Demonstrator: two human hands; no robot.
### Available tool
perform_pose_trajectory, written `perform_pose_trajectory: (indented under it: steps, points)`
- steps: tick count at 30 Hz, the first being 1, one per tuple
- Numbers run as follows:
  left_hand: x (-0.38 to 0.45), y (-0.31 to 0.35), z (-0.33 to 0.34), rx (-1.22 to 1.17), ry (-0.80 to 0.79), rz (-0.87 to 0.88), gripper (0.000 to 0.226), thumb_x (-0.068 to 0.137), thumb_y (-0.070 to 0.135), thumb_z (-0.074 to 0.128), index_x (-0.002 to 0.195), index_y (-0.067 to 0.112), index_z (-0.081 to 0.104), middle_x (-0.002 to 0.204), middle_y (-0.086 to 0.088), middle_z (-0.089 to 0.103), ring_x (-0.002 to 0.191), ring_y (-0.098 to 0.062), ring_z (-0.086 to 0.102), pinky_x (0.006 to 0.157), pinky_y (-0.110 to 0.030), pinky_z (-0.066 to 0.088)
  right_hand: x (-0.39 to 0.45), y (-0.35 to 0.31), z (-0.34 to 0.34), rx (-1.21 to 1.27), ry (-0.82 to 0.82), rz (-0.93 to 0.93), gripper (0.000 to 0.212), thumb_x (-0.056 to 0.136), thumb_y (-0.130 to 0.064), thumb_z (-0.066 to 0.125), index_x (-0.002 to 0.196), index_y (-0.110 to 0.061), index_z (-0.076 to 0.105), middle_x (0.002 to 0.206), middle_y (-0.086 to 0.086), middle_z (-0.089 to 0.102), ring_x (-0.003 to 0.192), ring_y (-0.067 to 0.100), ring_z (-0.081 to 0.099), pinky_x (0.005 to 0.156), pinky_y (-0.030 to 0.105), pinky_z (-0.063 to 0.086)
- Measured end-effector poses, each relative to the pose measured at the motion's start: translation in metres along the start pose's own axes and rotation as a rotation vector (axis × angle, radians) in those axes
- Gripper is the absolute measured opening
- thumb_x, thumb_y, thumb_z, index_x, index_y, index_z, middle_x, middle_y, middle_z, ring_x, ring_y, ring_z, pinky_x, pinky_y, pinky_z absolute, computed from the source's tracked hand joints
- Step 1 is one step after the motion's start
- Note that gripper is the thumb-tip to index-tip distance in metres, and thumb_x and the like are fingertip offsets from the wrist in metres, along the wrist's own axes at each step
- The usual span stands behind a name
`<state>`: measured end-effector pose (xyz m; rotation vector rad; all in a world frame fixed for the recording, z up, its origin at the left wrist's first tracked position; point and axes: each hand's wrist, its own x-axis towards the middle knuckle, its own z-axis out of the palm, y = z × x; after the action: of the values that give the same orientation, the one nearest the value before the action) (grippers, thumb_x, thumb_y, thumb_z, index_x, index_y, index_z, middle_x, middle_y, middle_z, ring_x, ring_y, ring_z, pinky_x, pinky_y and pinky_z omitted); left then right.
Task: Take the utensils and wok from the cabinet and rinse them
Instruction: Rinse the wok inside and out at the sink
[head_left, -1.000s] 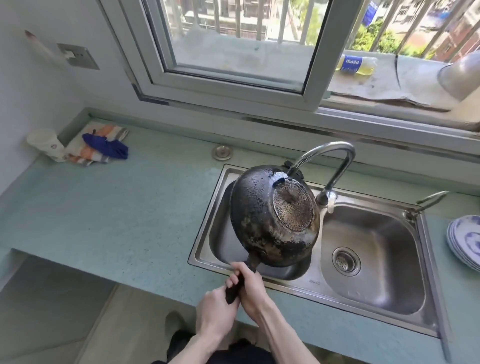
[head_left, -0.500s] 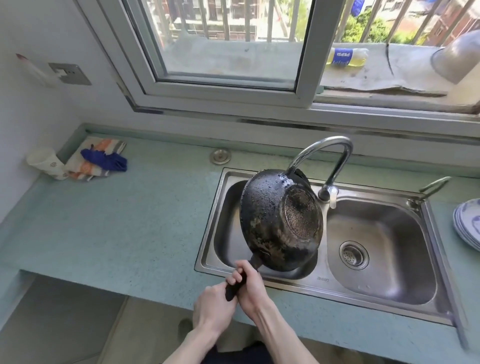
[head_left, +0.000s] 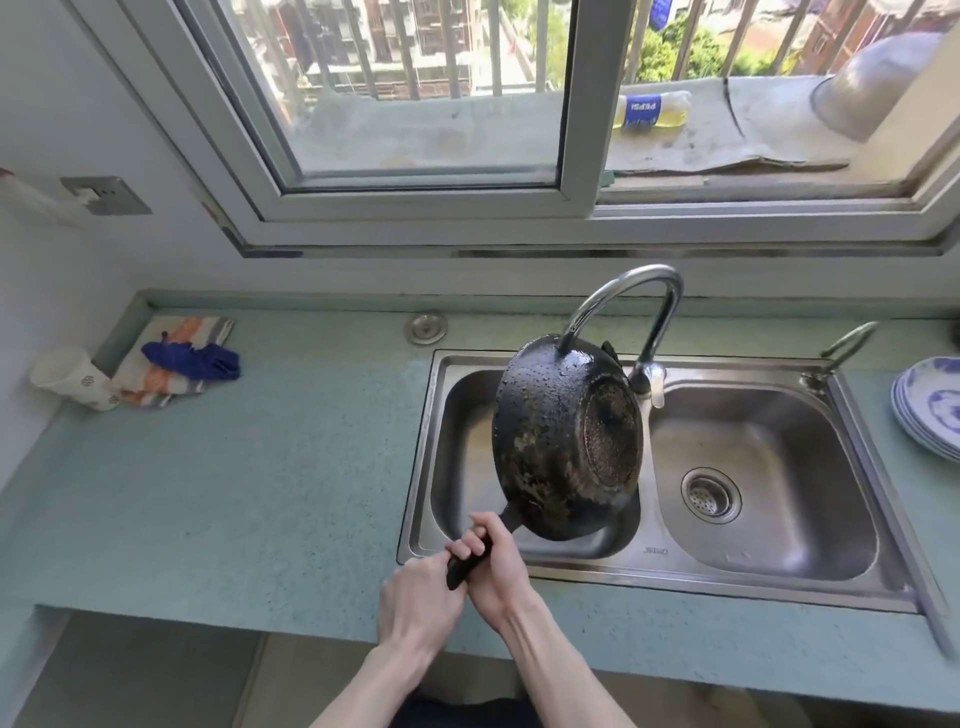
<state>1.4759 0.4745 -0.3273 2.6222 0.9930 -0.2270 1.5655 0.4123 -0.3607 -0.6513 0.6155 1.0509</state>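
A blackened wok (head_left: 550, 441) hangs tipped on its side over the left basin of the steel double sink (head_left: 769, 577), its wet, sooty underside facing me and its inside hidden. Both hands hold its black handle at the sink's front edge. My left hand (head_left: 415, 597) grips the end of the handle. My right hand (head_left: 491, 564) grips it just above, closer to the pan. The curved faucet (head_left: 623, 296) arches behind the wok's rim; no water stream shows. No utensils are in view.
A stack of blue-patterned plates (head_left: 930, 410) sits at the counter's right edge. Far left lie a striped cloth (head_left: 171, 364) with a blue rag and a tipped white cup (head_left: 72, 379). The window stands just behind the faucet. The right basin holds only its drain strainer (head_left: 710, 493).
The wok has tipped further onto its side, its bottom now turned more to the right. Both hands keep their grip on the handle. My head has tilted up slightly.
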Motion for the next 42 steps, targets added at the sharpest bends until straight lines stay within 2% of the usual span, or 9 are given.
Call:
perform_pose_trajectory:
  steps: [7, 12, 14, 19, 23, 28, 33, 38, 42]
  points:
    - [0.003, -0.007, 0.004, -0.100, -0.057, -0.023, 0.028, 0.089, 0.046, 0.048, 0.087, 0.027, 0.068, 0.077, 0.003, 0.073, 0.075, -0.019, 0.069, 0.061, -0.034, 0.047, 0.006, 0.006, 0.001, -0.105, 0.061, -0.071, 0.037, 0.094, -0.010, 0.062, 0.066, -0.020, 0.040, 0.058, 0.000, 0.029, 0.052, 0.017, 0.037, 0.063, 0.031, 0.036]
    - [-0.001, -0.011, 0.014, -0.275, -0.131, -0.101, 0.023, 0.083, 0.050, 0.056, 0.069, 0.032, 0.058, 0.068, 0.001, 0.069, 0.066, -0.020, 0.066, 0.058, -0.035, 0.048, 0.001, 0.008, 0.003, -0.212, 0.125, -0.104, 0.038, 0.093, -0.008, 0.063, 0.063, -0.018, 0.042, 0.057, 0.001, 0.031, 0.051, 0.017, 0.037, 0.057, 0.029, 0.035]
    - [-0.002, -0.011, 0.018, -0.345, -0.151, -0.126, 0.025, 0.083, 0.048, 0.060, 0.062, 0.036, 0.055, 0.063, 0.001, 0.067, 0.063, -0.020, 0.064, 0.056, -0.035, 0.046, -0.002, 0.008, 0.002, -0.289, 0.158, -0.118, 0.035, 0.092, -0.008, 0.065, 0.065, -0.016, 0.044, 0.056, 0.001, 0.033, 0.050, 0.018, 0.039, 0.056, 0.029, 0.035]
    - [-0.008, -0.004, 0.029, -0.468, -0.176, -0.214, 0.032, 0.085, 0.040, 0.066, 0.057, 0.028, 0.055, 0.055, 0.000, 0.062, 0.058, -0.020, 0.060, 0.051, -0.033, 0.039, -0.004, 0.005, 0.001, -0.450, 0.194, -0.135, 0.030, 0.090, -0.010, 0.068, 0.071, -0.014, 0.046, 0.057, 0.002, 0.035, 0.050, 0.018, 0.039, 0.054, 0.028, 0.035]
    - [-0.013, 0.008, 0.038, -0.654, -0.179, -0.293, 0.025, 0.084, 0.039, 0.069, 0.060, 0.035, 0.061, 0.053, 0.002, 0.061, 0.050, -0.017, 0.051, 0.048, -0.032, 0.034, -0.007, -0.003, 0.000, -0.574, 0.177, -0.154, 0.030, 0.089, -0.011, 0.068, 0.070, -0.015, 0.046, 0.057, 0.002, 0.038, 0.049, 0.018, 0.039, 0.052, 0.029, 0.035]
    - [-0.014, 0.033, 0.052, -0.809, -0.140, -0.401, 0.038, 0.087, 0.029, 0.070, 0.051, 0.027, 0.058, 0.047, 0.006, 0.059, 0.044, -0.011, 0.045, 0.046, -0.028, 0.032, -0.008, -0.022, -0.005, -0.701, 0.167, -0.150, 0.030, 0.090, -0.012, 0.066, 0.071, -0.017, 0.043, 0.059, 0.003, 0.038, 0.050, 0.018, 0.038, 0.048, 0.028, 0.036]
    - [-0.012, 0.059, 0.065, -0.933, -0.147, -0.485, 0.036, 0.090, 0.023, 0.066, 0.054, 0.020, 0.061, 0.051, 0.004, 0.064, 0.048, -0.012, 0.050, 0.049, -0.027, 0.035, -0.005, -0.041, -0.014, -0.824, 0.184, -0.165, 0.029, 0.088, -0.011, 0.065, 0.067, -0.016, 0.045, 0.060, 0.004, 0.038, 0.051, 0.018, 0.036, 0.049, 0.027, 0.035]
    - [-0.008, 0.083, 0.072, -0.981, -0.151, -0.533, 0.038, 0.089, 0.012, 0.063, 0.052, 0.018, 0.057, 0.046, 0.007, 0.059, 0.045, -0.008, 0.045, 0.045, -0.024, 0.032, 0.000, -0.054, -0.024, -0.905, 0.232, -0.209, 0.030, 0.085, -0.010, 0.064, 0.063, -0.018, 0.044, 0.058, 0.005, 0.039, 0.050, 0.019, 0.036, 0.049, 0.029, 0.033]
    - [-0.003, 0.092, 0.080, -1.058, -0.184, -0.547, 0.028, 0.088, 0.012, 0.064, 0.060, 0.013, 0.065, 0.054, 0.000, 0.066, 0.048, -0.012, 0.050, 0.048, -0.025, 0.035, 0.002, -0.064, -0.028, -0.949, 0.241, -0.236, 0.030, 0.084, -0.009, 0.062, 0.062, -0.016, 0.044, 0.057, 0.007, 0.040, 0.048, 0.019, 0.036, 0.050, 0.030, 0.032]
